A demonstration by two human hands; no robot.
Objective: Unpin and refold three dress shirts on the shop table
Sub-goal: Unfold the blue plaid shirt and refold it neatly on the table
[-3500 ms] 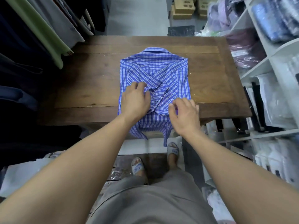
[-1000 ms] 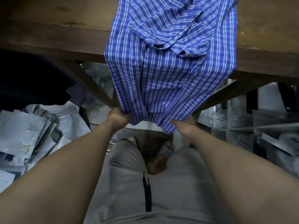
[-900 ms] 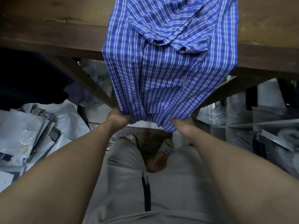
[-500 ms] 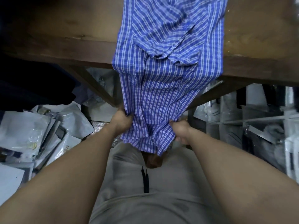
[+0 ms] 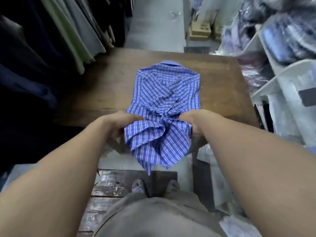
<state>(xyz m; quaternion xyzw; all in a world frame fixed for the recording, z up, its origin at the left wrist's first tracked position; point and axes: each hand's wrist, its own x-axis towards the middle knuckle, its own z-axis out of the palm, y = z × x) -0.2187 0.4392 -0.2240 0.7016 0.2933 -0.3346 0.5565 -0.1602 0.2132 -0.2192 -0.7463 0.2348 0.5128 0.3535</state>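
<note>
Counted one blue checked shirt [image 5: 165, 93], one wooden table [image 5: 102, 86], two bare hands. Lay lengthwise mid-table, collar at the far end, sleeves crossed on top. Spilled off the near edge at the tail, bunched into loose, fanned folds. Held at that bunch from the left by the left hand [image 5: 118, 124] and from the right by the right hand [image 5: 194, 120], fingers buried in blurred cloth, apparently curled round it.

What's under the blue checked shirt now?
The blue checked shirt lies on the brown wooden table; its bunched tail, gripped by the left hand and right hand, overhangs the near edge. The tabletop beneath is covered.
</note>
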